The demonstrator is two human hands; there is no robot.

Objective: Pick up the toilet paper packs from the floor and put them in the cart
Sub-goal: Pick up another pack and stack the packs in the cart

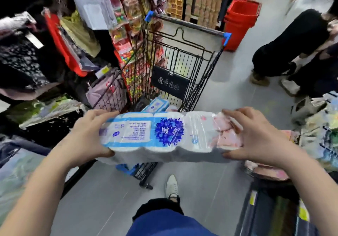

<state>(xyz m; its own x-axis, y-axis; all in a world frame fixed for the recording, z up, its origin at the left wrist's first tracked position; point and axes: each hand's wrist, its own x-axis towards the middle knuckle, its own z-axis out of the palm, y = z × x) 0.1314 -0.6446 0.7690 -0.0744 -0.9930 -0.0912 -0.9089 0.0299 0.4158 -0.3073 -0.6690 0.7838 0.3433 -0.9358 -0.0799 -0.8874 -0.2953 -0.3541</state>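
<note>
I hold a long toilet paper pack, white with blue print and a pink end, level in front of me over the near end of the black wire cart. My left hand grips its left end and my right hand grips its right end, thumbs underneath. Another blue-and-white pack lies inside the cart, partly hidden behind the held pack. More pink packs lie low at the right by the floor.
Hanging goods and clothes crowd the left side beside the cart. A stack of red baskets stands behind the cart. A person in black bends over at the right. Grey floor lies below, with my white shoe on it.
</note>
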